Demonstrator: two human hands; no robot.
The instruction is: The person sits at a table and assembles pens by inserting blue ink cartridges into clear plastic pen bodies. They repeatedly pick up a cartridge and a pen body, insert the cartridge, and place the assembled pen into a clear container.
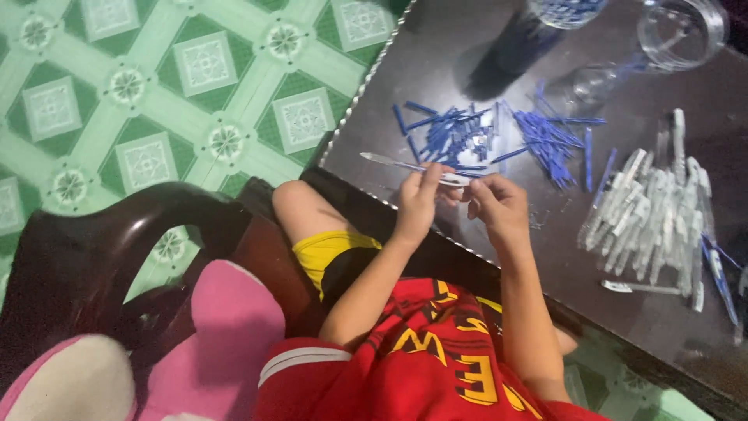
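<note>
My left hand (pixel 421 199) and my right hand (pixel 499 204) meet over the near edge of a dark table (pixel 436 62). Together they hold a clear pen barrel (pixel 389 162) with a blue refill inside; it sticks out to the left of my left hand. My right hand pinches its other end. Just beyond the hands lie two heaps of small blue pen parts (pixel 452 132) and thin blue refills (pixel 549 140). A pile of clear and white pen barrels (pixel 650 214) lies to the right.
A clear jar (pixel 678 31) and a container of blue pieces (pixel 569 9) stand at the table's far side. A single pen (pixel 639 288) lies near the front right. A dark chair (pixel 93 249) with a pink cushion (pixel 226 327) stands left, on green tiled floor (pixel 156 93).
</note>
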